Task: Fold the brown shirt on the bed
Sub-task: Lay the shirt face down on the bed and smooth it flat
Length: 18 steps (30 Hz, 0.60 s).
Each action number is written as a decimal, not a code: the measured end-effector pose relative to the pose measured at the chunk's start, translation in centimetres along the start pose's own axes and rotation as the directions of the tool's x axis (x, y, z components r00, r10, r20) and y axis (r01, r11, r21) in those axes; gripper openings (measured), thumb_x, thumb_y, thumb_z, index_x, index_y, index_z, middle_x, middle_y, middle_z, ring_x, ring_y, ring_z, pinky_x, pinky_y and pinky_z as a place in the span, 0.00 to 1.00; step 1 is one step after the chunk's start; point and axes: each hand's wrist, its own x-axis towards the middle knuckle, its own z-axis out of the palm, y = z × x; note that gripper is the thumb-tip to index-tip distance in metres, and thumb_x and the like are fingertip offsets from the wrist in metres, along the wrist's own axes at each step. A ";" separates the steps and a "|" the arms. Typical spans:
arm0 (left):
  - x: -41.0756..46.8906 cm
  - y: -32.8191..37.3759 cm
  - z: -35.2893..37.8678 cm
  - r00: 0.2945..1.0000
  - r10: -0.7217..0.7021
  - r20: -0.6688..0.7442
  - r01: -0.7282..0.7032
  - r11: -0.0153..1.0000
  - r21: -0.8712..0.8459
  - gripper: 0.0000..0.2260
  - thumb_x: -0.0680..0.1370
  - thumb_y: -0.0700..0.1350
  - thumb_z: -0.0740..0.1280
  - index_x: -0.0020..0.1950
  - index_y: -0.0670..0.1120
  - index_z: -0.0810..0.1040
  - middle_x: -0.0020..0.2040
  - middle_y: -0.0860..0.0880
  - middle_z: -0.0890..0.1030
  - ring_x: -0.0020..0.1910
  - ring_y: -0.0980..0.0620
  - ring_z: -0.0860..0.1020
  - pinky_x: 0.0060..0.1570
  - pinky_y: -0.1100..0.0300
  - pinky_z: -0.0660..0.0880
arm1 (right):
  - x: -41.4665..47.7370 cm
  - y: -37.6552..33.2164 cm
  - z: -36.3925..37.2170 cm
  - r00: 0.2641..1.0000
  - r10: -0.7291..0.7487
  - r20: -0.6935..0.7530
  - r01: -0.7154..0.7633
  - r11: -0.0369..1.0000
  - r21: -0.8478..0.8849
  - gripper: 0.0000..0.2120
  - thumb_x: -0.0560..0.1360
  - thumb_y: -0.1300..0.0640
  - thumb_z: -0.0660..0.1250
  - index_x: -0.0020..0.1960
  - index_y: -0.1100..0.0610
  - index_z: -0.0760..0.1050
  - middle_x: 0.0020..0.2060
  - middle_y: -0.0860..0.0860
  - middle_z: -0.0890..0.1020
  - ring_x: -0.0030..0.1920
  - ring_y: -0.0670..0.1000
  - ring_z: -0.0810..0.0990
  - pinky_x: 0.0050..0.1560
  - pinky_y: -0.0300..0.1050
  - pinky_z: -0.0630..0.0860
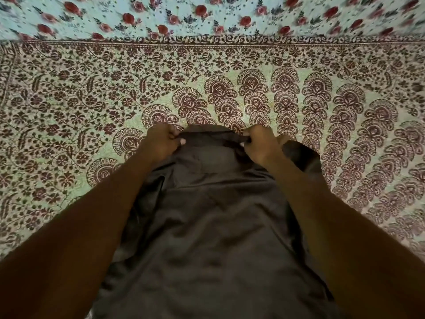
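Brown fabric, thin and limp by appearance: the brown shirt [207, 226] lies spread on the patterned bedspread [69, 100], its far end toward the rose-print sheet [207, 12] and its near end running out of view below. The left hand [161, 141] pinches the shirt's far edge at its left corner; the right hand [259, 143] pinches the same edge at its right corner, fingers curled tight round the cloth. The edge between the hands sags slightly. A dark flap of shirt, possibly a sleeve, juts out to the right of the right hand. Risks, as judged: uneven pull from either hand would skew the fold line; the loose flap may bunch under the body; slack along the held edge may set creases.
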 end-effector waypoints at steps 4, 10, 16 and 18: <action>-0.9 0.5 1.0 0.877 0.292 -0.380 -0.235 0.953 0.190 0.07 0.80 0.44 0.70 0.57 0.45 0.81 0.57 0.42 0.82 0.60 0.38 0.77 0.63 0.41 0.72 | -0.8 -0.9 0.7 0.912 0.051 -0.408 -0.081 0.995 -0.056 0.14 0.76 0.63 0.71 0.60 0.54 0.81 0.64 0.58 0.73 0.69 0.63 0.68 0.68 0.65 0.65; 0.3 -0.3 2.7 0.831 0.400 -0.387 -0.190 0.857 0.479 0.13 0.81 0.48 0.65 0.63 0.43 0.79 0.62 0.39 0.76 0.64 0.36 0.72 0.60 0.42 0.63 | 1.0 0.0 2.8 0.926 -0.039 -0.375 -0.005 0.993 -0.116 0.14 0.79 0.64 0.66 0.64 0.62 0.76 0.62 0.63 0.72 0.55 0.69 0.79 0.50 0.59 0.78; -5.4 -0.8 5.9 0.736 0.467 -0.490 -0.268 0.866 0.423 0.15 0.83 0.49 0.63 0.65 0.42 0.76 0.67 0.37 0.76 0.62 0.37 0.73 0.59 0.42 0.68 | -4.3 0.8 8.0 0.823 -0.419 -0.384 0.345 0.905 -0.247 0.21 0.82 0.51 0.63 0.72 0.60 0.73 0.69 0.63 0.73 0.66 0.64 0.75 0.63 0.59 0.75; -7.5 -3.1 7.5 0.827 0.471 -0.306 -0.290 0.825 0.484 0.21 0.83 0.55 0.62 0.72 0.45 0.74 0.74 0.42 0.73 0.68 0.38 0.74 0.64 0.42 0.69 | -5.9 2.4 9.9 0.845 -0.514 -0.145 0.441 0.825 -0.355 0.29 0.84 0.40 0.58 0.80 0.54 0.65 0.79 0.58 0.65 0.77 0.60 0.67 0.72 0.59 0.69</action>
